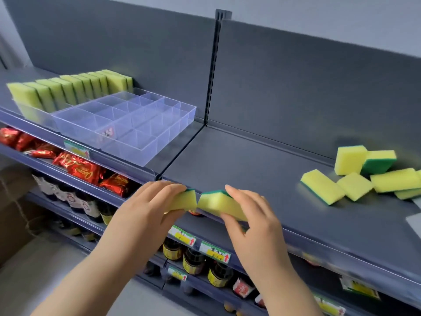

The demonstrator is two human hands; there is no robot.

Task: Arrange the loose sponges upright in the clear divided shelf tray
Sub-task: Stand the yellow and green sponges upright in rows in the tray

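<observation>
Sponges, two: left hand (145, 201) fingers grip one sponge (188, 200), right hand (252, 215) fingers another sponge (216, 201).

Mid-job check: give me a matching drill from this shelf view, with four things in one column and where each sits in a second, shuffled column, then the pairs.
Things
1. row of upright sponges
2. loose sponges
3. red snack packets
4. sponge held by the right hand

Places
A. one level down, left side
B. right end of the top shelf, lying jumbled
C. left end of the top shelf, beside the clear divided tray
D. front edge of the top shelf, near the middle

Pairs: 1-C, 2-B, 3-A, 4-D
</observation>
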